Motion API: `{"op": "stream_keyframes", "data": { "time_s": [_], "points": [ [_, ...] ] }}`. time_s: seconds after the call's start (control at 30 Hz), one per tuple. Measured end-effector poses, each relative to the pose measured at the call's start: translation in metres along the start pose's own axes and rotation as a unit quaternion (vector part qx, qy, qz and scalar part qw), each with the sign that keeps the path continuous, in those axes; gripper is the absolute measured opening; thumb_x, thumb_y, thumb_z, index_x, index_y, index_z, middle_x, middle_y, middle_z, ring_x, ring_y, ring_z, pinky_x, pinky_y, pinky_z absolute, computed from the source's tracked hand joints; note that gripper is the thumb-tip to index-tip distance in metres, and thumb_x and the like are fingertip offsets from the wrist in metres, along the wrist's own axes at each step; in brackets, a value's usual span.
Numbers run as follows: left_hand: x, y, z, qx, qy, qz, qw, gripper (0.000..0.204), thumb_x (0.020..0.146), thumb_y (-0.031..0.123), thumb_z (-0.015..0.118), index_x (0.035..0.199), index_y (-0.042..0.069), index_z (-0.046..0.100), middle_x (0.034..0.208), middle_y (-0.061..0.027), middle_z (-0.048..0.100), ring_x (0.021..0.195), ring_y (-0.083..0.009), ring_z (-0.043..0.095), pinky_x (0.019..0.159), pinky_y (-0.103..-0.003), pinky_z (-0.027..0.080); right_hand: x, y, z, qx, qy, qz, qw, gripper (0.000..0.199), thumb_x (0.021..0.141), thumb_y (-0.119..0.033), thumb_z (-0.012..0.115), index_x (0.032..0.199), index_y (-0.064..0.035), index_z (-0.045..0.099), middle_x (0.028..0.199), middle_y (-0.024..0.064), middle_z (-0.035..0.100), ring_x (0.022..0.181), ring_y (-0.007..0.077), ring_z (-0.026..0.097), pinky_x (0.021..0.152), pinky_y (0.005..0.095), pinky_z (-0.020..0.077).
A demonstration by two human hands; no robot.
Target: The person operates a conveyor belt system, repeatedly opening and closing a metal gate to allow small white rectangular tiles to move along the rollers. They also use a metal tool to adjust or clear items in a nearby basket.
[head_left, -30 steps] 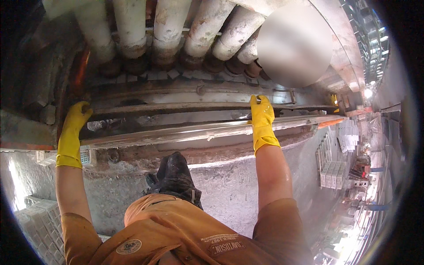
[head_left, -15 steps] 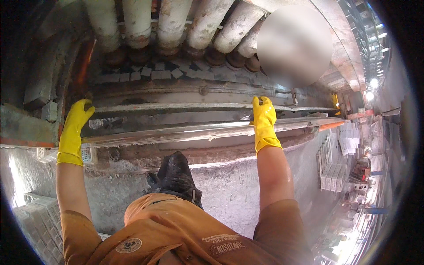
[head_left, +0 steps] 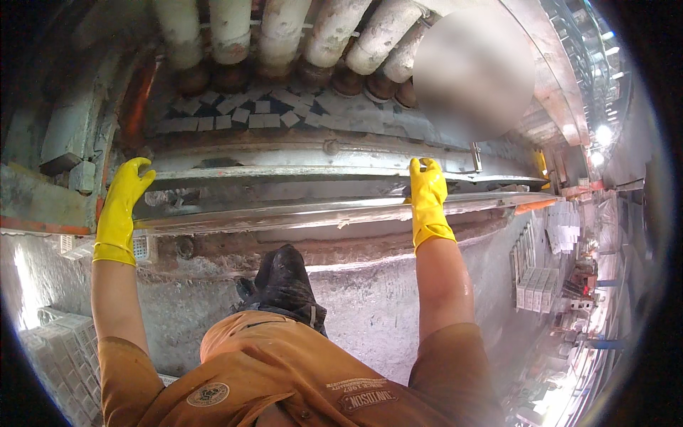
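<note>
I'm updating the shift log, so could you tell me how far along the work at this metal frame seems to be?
Looks done: small white tiles already lie in rows on the bed beyond the frame. In hand: the left hand and right hand, both in yellow gloves, press on the long metal bar across the frame. Left: the tiles lie unevenly, with gaps between them, so the bed looks unfinished.

Yellow rubber gloves (head_left: 427, 192), orange short-sleeved shirt (head_left: 284, 377), black boot (head_left: 284, 281).

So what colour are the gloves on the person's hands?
Bright yellow, on both the left hand and the right hand; the head view shows them clearly.
</note>
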State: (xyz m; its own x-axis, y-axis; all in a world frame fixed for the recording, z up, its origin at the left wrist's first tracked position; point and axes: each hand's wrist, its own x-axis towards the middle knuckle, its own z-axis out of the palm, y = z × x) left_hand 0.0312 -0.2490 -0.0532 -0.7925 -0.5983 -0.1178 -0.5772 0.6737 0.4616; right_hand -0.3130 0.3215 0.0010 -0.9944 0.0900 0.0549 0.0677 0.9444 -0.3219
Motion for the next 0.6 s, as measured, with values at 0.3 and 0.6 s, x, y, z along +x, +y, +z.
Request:
{"op": "stream_keyframes", "data": {
  "time_s": [0.3, 0.6],
  "points": [
    [-0.029, -0.02, 0.009, -0.007, 0.01, 0.02, 1.0, 0.043, 0.088, 0.024, 0.078, 0.124, 0.001, 0.069, 0.122, -0.0209, 0.072, 0.115, -0.0351, 0.069, 0.099, -0.042, 0.053, -0.029, 0.015, -0.01, 0.006, -0.002, 0.006, 1.0, 0.052, 0.096, -0.051, 0.061, 0.127, -0.0096, 0.069, 0.114, 0.0135, 0.076, 0.109, 0.0338, 0.071, 0.096, 0.042, 0.0528],
    [-0.054, -0.019, 0.008, -0.009, 0.033, 0.038, 0.999, 0.043, 0.086, 0.026, 0.079, 0.12, 0.002, 0.071, 0.118, -0.0212, 0.073, 0.111, -0.0363, 0.07, 0.096, -0.043, 0.054, -0.042, 0.037, -0.013, -0.026, 0.011, -0.026, 0.999, 0.051, 0.096, -0.052, 0.061, 0.128, -0.0117, 0.068, 0.111, 0.0135, 0.077, 0.107, 0.0347, 0.071, 0.093, 0.0434, 0.0537]
  ]
}}
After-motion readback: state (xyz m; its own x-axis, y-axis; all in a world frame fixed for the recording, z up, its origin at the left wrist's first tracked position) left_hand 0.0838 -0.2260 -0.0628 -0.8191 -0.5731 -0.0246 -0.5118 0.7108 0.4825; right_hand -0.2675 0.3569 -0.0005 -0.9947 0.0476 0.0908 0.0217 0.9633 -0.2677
